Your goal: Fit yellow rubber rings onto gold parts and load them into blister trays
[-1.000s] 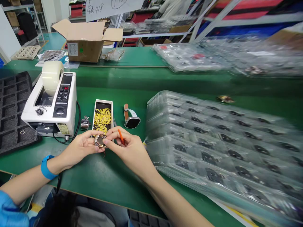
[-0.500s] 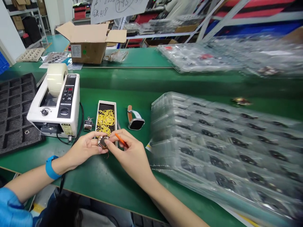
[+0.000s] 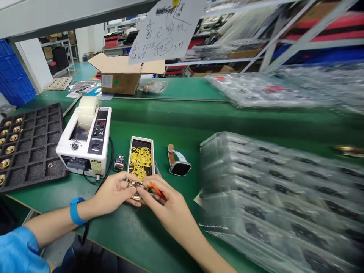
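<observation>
A small round part (image 3: 137, 190) with a gold rim is held over the near end of the white box (image 3: 143, 139), close above the table (image 3: 170, 121). Its edge is pinched between the thumb and closed fingers of the left hand (image 3: 113, 191). It is also touched by the thumb of the right hand (image 3: 167, 206), whose fingers are curled, with an orange tool (image 3: 157, 190) gripped among them. The exact fingertip contacts are partly hidden.

The white box is filled with loose yellow rings (image 3: 140, 159), heaped mostly towards its middle and near end. Just left of it a metal counter (image 3: 119, 163) is seen, and to its right a watch (image 3: 180, 168) is laid with its strap folded behind. Farther left is placed a tape dispenser (image 3: 99, 148), in which a wide roll (image 3: 88, 112) is mounted.

Beyond the dispenser, at the left edge, a black foam tray (image 3: 33, 173) is divided into square cells. Round gold pieces (image 3: 10, 149) are held in its left cells, and a tiny square frame (image 3: 50, 165) is contained in a cell near its right side.

On the right, clear trays (image 3: 216, 178) are stacked, with dark items (image 3: 281, 189) seated in their compartments; finer detail is blurred. At the back, an open cardboard box (image 3: 121, 83) is seen, its contents hidden, with a plastic bag (image 3: 153, 86) beside it.
</observation>
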A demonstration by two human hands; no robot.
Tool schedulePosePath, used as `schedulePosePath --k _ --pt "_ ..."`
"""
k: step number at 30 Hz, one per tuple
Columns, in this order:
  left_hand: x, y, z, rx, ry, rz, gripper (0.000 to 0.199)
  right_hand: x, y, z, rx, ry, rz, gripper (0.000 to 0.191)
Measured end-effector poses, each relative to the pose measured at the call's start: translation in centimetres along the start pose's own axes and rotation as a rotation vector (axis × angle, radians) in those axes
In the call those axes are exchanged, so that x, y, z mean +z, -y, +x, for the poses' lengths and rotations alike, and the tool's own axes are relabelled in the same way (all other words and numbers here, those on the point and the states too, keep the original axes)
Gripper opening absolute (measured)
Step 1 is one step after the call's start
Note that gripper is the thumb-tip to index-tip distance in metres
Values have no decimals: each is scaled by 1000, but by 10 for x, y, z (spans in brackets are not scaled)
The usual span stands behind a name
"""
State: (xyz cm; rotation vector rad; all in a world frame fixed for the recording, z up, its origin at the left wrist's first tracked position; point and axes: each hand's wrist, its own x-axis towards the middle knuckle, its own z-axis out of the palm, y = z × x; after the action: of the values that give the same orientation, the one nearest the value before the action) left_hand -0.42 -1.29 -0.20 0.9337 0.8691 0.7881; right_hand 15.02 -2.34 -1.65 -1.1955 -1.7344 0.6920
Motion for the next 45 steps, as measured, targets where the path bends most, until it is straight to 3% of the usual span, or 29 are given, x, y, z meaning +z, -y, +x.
schedulePosePath --k 3,8,11,14,16,19,24,28,34,45 --pt "0 -1 -2 22 47 79 49 -4 6 3 44 70 67 23" --pt "-3 -5 0 59 37 222 37 -8 10 6 131 108 197 17" --pt "-5 -9 1 110 -45 275 31 -12 10 4 114 19 259 9" --pt "-5 -10 1 114 -135 271 30 -17 10 0 -99 -246 94 7" --pt "-5 -10 1 96 -173 240 32 -19 9 -3 -295 -356 -80 7" --pt "-3 -10 1 89 -168 178 32 -17 9 -8 -508 -383 -318 11" --pt "1 -10 -2 129 -127 84 32 -4 14 -14 -743 -362 -600 15" --pt "2 -8 -3 163 -145 91 22 3 10 -11 -693 -389 -665 15" --pt "5 -6 -4 95 -110 110 32 2 1 -5 -572 -305 -543 12" --pt "9 -1 -9 101 -156 207 28 0 -4 -5 -679 -287 -571 16"
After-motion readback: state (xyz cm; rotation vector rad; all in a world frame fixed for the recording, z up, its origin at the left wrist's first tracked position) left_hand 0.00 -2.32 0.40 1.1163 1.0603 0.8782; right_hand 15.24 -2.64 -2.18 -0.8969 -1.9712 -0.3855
